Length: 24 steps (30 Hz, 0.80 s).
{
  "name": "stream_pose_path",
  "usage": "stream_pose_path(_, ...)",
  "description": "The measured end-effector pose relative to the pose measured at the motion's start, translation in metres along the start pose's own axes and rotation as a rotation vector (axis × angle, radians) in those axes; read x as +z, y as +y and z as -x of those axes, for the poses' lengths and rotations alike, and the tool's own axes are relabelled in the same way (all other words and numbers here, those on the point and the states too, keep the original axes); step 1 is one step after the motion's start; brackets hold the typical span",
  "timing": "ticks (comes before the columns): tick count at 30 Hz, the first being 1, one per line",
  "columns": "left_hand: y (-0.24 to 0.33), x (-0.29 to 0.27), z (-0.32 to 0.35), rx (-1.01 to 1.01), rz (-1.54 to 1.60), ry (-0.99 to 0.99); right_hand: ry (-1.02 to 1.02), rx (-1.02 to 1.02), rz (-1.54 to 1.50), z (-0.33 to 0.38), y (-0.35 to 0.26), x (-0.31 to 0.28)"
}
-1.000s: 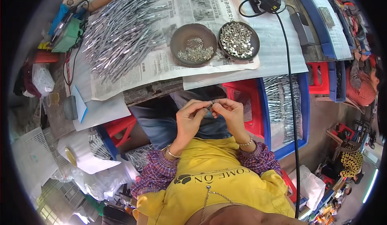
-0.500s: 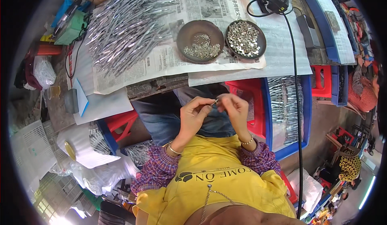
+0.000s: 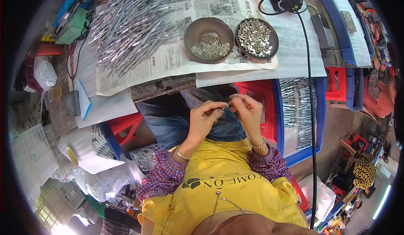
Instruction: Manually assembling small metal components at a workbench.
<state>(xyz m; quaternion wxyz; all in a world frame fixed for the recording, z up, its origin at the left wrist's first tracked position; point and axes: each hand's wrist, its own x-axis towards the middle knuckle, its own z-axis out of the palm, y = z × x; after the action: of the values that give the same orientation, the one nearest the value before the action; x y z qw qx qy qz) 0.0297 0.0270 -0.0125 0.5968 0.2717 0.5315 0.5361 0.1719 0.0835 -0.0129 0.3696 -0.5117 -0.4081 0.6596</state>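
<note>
My left hand [image 3: 203, 120] pinches a small, slim metal piece [image 3: 226, 107] between thumb and fingers, held above my lap. Close against it, my right hand [image 3: 248, 112] has its fingertips together at the piece's far end. Whether a second tiny part sits between them is too small to tell. Beyond the hands, on the table, a dark round dish [image 3: 194, 29] holds small silver pins [image 3: 213, 49]. Touching its right side is another dark dish [image 3: 275, 49], full of little shiny silver bits [image 3: 254, 37]. A large heap of slim silver metal strips [image 3: 130, 28] lies to their left.
Newspaper [image 3: 168, 66] covers the table under the dishes. A blue tray of metal strips [image 3: 321, 121] stands right, near a red stool [image 3: 271, 108]. A black cable [image 3: 310, 108] hangs down past it. A green box [image 3: 72, 32] sits far left.
My right hand's fingers have come in closer around the end of the metal piece. My left hand keeps its pinch, and the view has shifted slightly.
</note>
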Motion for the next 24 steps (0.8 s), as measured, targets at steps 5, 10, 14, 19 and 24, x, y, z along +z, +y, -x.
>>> stream_pose_path(5,-0.001,-0.001,-0.001,-0.011,0.004,-0.016,-0.131,-0.202,0.214,0.001,0.002,-0.004)
stream_pose_path(10,0.001,-0.001,0.002,-0.01,0.001,-0.001,-0.046,-0.043,0.089,0.001,0.007,-0.009)
stream_pose_path(14,-0.001,-0.001,0.002,-0.022,-0.074,0.037,-0.113,-0.245,0.333,0.003,0.004,0.0)
stream_pose_path(19,0.008,-0.008,0.002,0.051,0.011,-0.048,-0.214,0.019,0.11,0.005,0.003,-0.002)
stream_pose_path(24,0.052,-0.066,0.013,0.352,-0.407,0.13,-0.302,0.073,0.168,0.004,0.003,0.003)
